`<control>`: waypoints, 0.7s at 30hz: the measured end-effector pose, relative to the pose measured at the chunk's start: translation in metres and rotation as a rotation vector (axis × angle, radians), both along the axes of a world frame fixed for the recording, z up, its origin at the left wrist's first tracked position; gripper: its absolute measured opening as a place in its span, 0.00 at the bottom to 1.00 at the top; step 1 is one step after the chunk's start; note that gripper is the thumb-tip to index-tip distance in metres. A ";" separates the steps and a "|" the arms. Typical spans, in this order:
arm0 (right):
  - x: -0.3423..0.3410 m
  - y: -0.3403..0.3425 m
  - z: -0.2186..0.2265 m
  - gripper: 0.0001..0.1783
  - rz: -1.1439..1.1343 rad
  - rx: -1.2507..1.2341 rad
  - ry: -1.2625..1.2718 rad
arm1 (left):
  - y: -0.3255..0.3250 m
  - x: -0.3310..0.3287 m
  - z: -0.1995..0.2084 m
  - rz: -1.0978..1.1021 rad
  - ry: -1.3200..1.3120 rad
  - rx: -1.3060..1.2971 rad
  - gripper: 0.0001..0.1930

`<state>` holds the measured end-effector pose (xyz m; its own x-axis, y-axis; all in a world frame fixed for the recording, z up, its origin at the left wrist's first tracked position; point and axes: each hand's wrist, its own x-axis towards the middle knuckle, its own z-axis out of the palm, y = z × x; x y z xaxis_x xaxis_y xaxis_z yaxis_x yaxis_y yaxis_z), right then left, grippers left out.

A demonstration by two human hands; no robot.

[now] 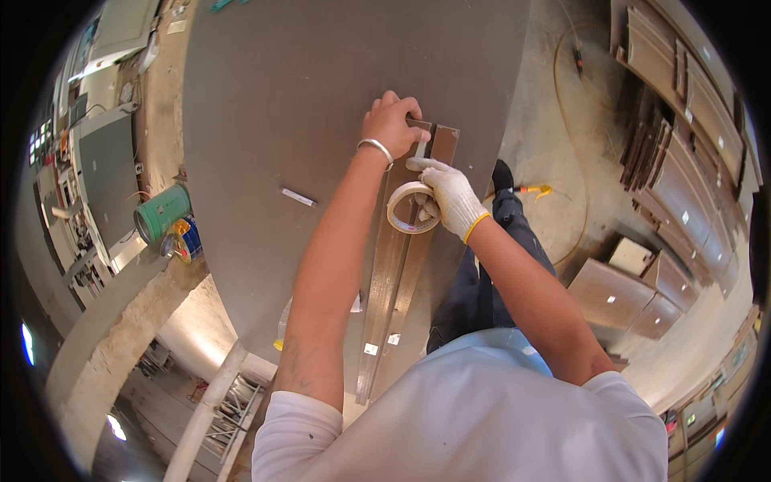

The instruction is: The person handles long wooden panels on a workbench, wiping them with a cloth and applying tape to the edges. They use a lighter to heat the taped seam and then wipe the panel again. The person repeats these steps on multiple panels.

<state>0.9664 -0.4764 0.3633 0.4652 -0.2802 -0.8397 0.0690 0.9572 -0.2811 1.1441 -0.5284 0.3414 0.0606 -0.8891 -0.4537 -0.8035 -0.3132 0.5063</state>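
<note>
My left hand (393,124), bare with a silver bangle at the wrist, is at the far end of two long brown strips (386,265). Its thumb and forefinger close on the free end of pale tape (422,148) over the left strip. A white knit glove with a yellow cuff covers my right hand (451,194). That hand grips a roll of masking tape (395,213), its fingers partly through the ring, above the strips. The strips lie side by side on a large dark board (265,104); a small white sticker is on each near end.
Left of my forearm lies a short pale bar (299,197) on the board. A green drum (163,213) and a blue container (188,239) stand off the left edge. Stacked brown panels (683,177) line the right side. A yellow hose (560,88) trails over the floor.
</note>
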 end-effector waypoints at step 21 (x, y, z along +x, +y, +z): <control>-0.124 0.022 -0.014 0.22 0.294 -0.088 0.016 | 0.061 -0.001 0.023 -0.094 -0.155 -0.082 0.47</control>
